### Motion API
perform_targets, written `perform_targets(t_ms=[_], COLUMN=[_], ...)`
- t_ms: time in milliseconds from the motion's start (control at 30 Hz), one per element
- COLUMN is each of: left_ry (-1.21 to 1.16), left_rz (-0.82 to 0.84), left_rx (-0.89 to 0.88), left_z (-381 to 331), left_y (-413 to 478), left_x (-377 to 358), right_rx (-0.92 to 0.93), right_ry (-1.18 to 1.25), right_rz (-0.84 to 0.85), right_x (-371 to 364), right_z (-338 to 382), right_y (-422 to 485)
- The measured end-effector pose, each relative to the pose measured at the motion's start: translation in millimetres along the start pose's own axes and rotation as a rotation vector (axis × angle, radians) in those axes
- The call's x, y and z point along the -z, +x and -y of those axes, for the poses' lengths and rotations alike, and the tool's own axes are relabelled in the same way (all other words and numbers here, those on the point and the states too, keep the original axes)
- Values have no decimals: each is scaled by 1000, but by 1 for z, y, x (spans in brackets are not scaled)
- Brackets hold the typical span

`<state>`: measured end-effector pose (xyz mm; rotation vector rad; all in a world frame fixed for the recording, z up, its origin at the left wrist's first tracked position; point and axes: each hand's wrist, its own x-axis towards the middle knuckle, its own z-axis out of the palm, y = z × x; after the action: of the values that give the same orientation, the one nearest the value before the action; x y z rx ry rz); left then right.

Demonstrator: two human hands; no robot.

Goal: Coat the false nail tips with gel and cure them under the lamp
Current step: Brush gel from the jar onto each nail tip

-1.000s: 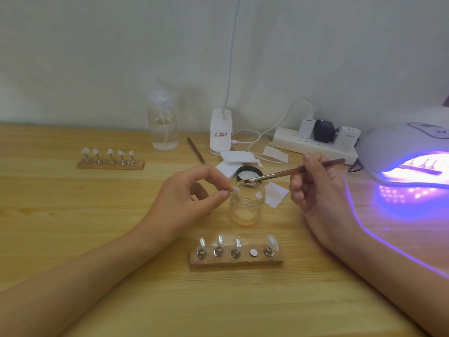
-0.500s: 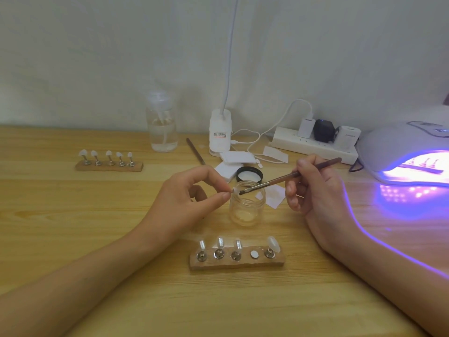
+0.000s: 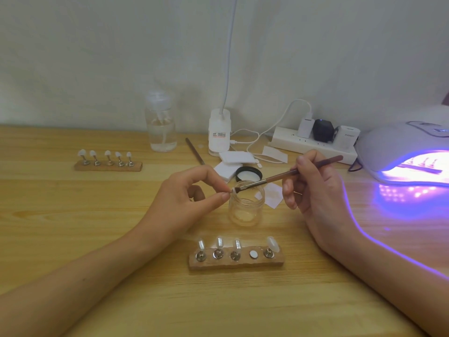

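- The left grip (image 3: 184, 198) pinched a small translucent false nail tip (image 3: 233, 190) between thumb and forefinger, just above the rim of the clear glass jar (image 3: 245, 210) in the middle of the pale wooden table (image 3: 73, 239).
- The right grip (image 3: 313, 190) was curled round a slim brown-handled brush (image 3: 291, 173), held like a pen, with its bristles touching the tip.
- Toward the table's near edge lay a wooden holder strip (image 3: 237, 262) carrying four tips on metal stands. One round magnet seat (image 3: 253, 254), second from its right end, stood bare and was probably the held tip's place.
- At the right edge a white dome lamp (image 3: 401, 147) glowed violet with another loaded strip (image 3: 420, 167) inside, so one batch appeared to be curing.
- A five-tip strip (image 3: 108, 165) sat toward the far left corner. Whether those tips were coated could not be told.
- By this reading the work was about midway. This tip was being coated, and the near strip had not yet gone under the lamp.
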<state>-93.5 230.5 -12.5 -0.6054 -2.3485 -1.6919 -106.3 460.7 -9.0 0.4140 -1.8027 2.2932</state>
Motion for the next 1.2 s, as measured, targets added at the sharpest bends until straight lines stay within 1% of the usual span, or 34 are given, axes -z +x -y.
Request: perform_targets(t_ms=[67,133,200,267,367,433,567,667,733,867,967,1033,1133,1200], left_ry=[1,1,0,2,4,4,4,7,7,8,15,18,12,9], left_rz=[1,3,-1,-3,-2,-1,-4,-2,1,-1,1,2,4,2], left_rx=[-6,-12,-18,-20,-20,-21,-17,-19,-20,-17,-17,-14,-8,1], left_z=[0,-1,-1,-1,-1,-1,-1,-1,-1,-1,-1,-2,-2,-2], left_y=[0,0,0,0,0,0,0,0,0,0,0,0,0,-1], left_x=[0,0,0,0,0,0,0,0,-1,0,0,-1,-1,0], right_rx=[-11,-16,-7,-7,-26,-23,0,-17,-18,5,-9,-13,7,-6], right_ry=[-27,2,42,30,-28,-6,9,-38,-26,2,-41,-22,21,-7], right_rz=[-31,-53,-31,-5,-40,-59,-4,-38,-56,-7,-31,-52,-15,-7], right_x=[1,2,2,0,1,2,0,0,1,0,0,1,0,-1], right_z=[-1,-1,0,0,-1,-1,1,0,0,1,1,0,1,1], right_y=[0,1,1,1,0,0,0,0,0,0,0,0,0,-1])
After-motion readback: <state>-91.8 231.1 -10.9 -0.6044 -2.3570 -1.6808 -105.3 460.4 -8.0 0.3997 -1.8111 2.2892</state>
